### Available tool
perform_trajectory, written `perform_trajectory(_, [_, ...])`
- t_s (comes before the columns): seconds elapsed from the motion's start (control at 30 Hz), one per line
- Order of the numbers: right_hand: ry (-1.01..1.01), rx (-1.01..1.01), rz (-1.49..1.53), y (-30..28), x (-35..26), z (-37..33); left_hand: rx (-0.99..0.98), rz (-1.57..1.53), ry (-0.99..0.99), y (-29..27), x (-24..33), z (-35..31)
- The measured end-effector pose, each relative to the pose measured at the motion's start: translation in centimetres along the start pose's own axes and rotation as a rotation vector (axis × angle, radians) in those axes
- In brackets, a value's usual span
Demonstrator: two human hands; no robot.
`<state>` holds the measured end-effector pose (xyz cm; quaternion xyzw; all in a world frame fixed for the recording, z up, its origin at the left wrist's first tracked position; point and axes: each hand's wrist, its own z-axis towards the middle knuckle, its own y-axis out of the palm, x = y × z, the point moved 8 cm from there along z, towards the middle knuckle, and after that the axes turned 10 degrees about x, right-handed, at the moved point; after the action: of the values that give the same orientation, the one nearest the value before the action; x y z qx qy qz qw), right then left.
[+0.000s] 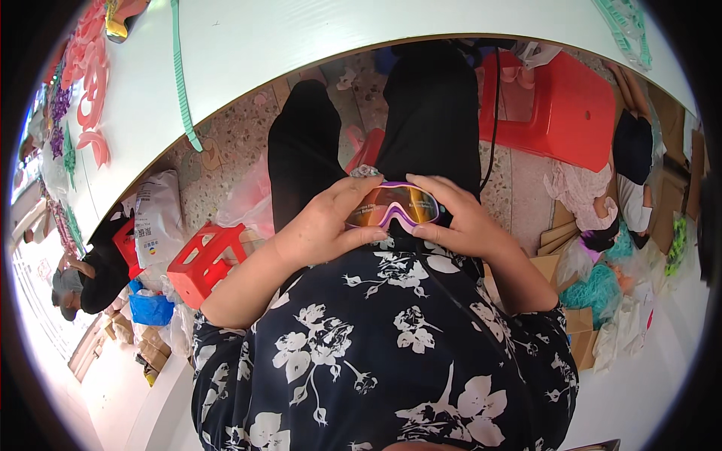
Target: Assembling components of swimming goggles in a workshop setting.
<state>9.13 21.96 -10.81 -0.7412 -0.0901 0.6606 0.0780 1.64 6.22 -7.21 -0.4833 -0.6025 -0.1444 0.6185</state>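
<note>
A pair of goggles (416, 208) with a purple frame and an orange mirrored lens is held over my lap. My left hand (336, 216) grips its left side, thumb along the lower rim and fingers at the upper edge. On the opposite side my right hand (453, 218) is closed on the frame in the same way. The nose arch points toward my body. Fingers cover both ends of the goggles, and no strap can be made out.
A white table (301, 30) curves across the far side, with a green ribbed strap (183, 83) and pink pieces (92, 90) on it. Red stools (553, 113) stand on the floor. Bags and cardboard lie at right. Other people sit at the far left and far right.
</note>
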Motion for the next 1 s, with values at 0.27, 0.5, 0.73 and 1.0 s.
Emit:
perform_trajectory(0.27, [0.261, 0.033, 0.406, 2.4, 2.1, -2.5, 0.115, -0.071, -0.036, 0.6, -0.2, -0.8])
perform_trajectory(0.5, [0.179, 0.304, 0.252, 1.9, 1.6, -2.0, 0.261, 0.061, 0.069, 1.0, 0.4, -0.4])
perform_trajectory(0.73, [-0.147, 0.556, -0.051, 1.0, 0.6, -0.9, 0.433, 0.226, 0.170, 1.7, 1.8, 0.6])
perform_trajectory(1.0, [-0.099, 0.532, -0.043, 0.9, 2.1, -1.0, 0.454, 0.154, 0.190, 2.6, 1.0, 1.6])
